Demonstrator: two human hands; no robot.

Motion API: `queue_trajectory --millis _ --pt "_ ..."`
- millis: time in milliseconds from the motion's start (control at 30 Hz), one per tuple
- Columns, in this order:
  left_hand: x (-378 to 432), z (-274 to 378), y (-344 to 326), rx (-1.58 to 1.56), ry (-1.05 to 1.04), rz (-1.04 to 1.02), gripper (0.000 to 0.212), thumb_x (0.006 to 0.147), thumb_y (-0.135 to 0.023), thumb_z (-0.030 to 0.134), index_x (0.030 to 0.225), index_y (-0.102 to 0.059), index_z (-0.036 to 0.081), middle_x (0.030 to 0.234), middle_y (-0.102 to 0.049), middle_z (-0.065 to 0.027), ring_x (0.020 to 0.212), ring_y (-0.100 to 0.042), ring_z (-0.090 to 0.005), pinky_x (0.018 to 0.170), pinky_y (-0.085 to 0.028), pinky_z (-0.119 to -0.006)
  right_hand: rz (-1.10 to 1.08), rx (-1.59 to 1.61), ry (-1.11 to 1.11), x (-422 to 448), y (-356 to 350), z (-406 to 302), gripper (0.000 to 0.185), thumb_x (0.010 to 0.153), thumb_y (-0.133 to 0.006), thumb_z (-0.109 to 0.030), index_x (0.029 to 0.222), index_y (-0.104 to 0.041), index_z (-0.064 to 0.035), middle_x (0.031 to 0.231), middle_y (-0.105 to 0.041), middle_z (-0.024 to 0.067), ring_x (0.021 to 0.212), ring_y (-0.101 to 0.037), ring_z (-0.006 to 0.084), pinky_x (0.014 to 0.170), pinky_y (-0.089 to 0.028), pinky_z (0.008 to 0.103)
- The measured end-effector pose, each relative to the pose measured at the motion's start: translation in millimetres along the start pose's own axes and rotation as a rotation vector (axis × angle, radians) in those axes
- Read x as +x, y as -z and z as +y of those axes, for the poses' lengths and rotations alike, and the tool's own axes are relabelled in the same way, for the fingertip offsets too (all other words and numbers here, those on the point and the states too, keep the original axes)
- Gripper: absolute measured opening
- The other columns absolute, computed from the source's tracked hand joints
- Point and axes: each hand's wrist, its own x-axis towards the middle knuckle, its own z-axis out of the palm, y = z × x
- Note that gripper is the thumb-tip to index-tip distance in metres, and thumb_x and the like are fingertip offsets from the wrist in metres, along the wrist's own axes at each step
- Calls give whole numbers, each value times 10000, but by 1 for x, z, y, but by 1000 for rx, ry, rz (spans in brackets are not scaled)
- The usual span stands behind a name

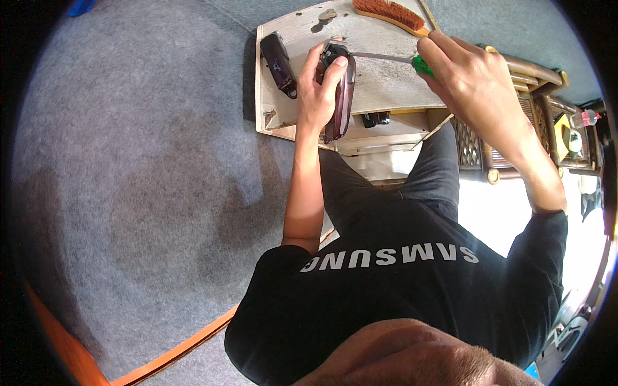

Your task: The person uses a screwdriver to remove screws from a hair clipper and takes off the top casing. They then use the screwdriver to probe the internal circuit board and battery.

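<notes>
Over a whitish wooden table [386,84], my left hand [318,87] grips a dark maroon hair clipper [344,103], its metal blade end pointing away from me and my thumb pressed near the blade. My right hand [470,77] holds a screwdriver [384,57] by its green handle. The steel shaft lies roughly level across the picture, and its tip meets the side of the clipper's head; whether it sits in a screw cannot be told. Left of my left hand, a second dark clipper [278,65] lies on the tabletop.
A brush with reddish bristles [391,13] lies at the table's far right edge, close to my right hand. Small black items [375,119] sit on the shelf under the tabletop. Bamboo furniture [545,106] stands to the right, with a plastic bottle [585,118] on it.
</notes>
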Motion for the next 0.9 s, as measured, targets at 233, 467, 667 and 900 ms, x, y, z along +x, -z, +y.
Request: queue_trajectory --millis 233,467,667,900 --pt "-1 0 0 1 20 14 399 1012 -661 274 1329 -642 32 1007 -663 -21 877 -580 -89 797 -474 -251 -50 -103 -28 1 -5 3 286 929 -719 -267 1014 -560 -45 1001 -691 124 748 -751 304 604 -606 398" --pt "-2 -3 4 -26 72 -2 390 1013 -648 254 1334 -642 32 985 -669 -17 856 -593 -88 788 -482 -249 63 -114 120 9 1 5 307 988 -668 -303 1099 -534 -51 867 -694 118 706 -742 348 614 -607 415" --pt "0 -3 3 -41 34 3 382 1018 -636 249 1331 -641 29 967 -663 -8 848 -589 -87 786 -483 -246 5 -57 10 9 -11 7 267 973 -698 -277 1026 -571 -48 825 -713 136 721 -738 354 597 -589 429" --pt "-2 -6 5 -83 61 -6 360 1026 -634 233 1316 -637 20 968 -651 -7 857 -578 -82 792 -479 -241 -37 -114 81 20 9 4 265 993 -706 -275 1054 -585 -48 854 -707 139 768 -741 343 628 -587 427"
